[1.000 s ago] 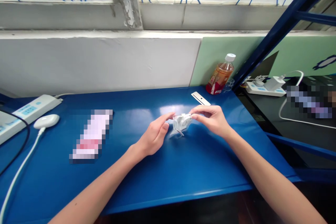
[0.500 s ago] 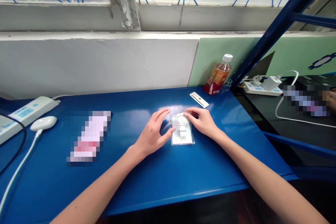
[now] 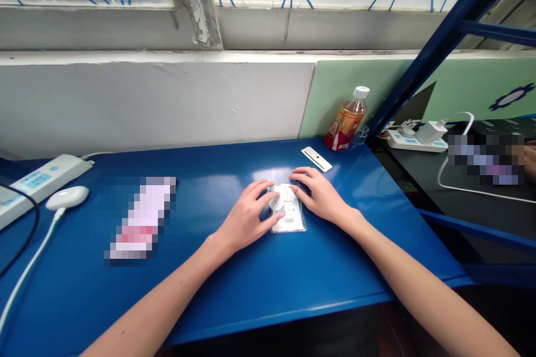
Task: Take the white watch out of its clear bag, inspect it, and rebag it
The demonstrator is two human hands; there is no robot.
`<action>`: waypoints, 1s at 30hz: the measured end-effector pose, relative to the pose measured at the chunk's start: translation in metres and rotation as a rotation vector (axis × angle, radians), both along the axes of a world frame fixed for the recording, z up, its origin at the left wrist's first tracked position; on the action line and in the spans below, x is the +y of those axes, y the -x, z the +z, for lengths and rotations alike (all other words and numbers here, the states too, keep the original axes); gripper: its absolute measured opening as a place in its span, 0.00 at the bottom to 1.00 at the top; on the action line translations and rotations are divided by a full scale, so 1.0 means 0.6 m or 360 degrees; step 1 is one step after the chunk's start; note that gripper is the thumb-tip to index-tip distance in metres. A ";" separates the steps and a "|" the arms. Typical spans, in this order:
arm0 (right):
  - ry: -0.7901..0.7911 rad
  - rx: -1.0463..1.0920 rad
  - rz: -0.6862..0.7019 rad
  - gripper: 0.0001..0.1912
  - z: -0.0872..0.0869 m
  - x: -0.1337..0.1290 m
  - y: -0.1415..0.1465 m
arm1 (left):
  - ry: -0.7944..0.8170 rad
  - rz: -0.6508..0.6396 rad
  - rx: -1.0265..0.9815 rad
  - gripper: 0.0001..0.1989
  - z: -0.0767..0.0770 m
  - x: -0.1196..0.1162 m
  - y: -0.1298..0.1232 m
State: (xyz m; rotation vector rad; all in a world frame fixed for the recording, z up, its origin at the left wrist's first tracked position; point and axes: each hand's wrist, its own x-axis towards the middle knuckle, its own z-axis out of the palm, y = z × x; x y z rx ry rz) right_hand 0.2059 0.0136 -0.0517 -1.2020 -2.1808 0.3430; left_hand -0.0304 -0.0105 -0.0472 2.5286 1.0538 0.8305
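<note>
A clear plastic packet [image 3: 288,222] lies flat on the blue desk, with a white card and small white and clear pieces inside or on it. My left hand [image 3: 247,211] rests at its left side, fingers spread, index finger and thumb reaching over the packet. Near those fingertips is a small clear round piece [image 3: 276,202]; whether it is inside or on top I cannot tell. From the upper right, my right hand [image 3: 318,194] touches the packet's edge with its fingers apart. Neither hand lifts anything.
Behind the right hand lies a white strip with a dark slot [image 3: 317,159], near a drink bottle [image 3: 345,122]. A pixelated flat object [image 3: 142,217] is on the left. Beyond it are a white charging puck [image 3: 67,198] and power strip [image 3: 46,178]. A blue metal frame [image 3: 435,50] borders the right.
My right hand's fingers have opened out from a pinch at the packet's top. My left fingers have come further over the packet. The packet has shifted slightly left.
</note>
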 end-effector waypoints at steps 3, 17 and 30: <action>0.0001 -0.0044 0.0025 0.14 0.000 0.000 -0.001 | 0.0021 0.0002 -0.0046 0.12 0.002 0.001 0.001; 0.0277 -0.0300 0.0439 0.45 0.042 -0.017 -0.031 | 0.0104 -0.0106 0.0179 0.40 0.006 0.007 0.013; 0.0219 -0.0251 0.0431 0.53 0.016 -0.023 -0.044 | 0.0175 -0.0065 0.0235 0.40 0.001 0.014 0.017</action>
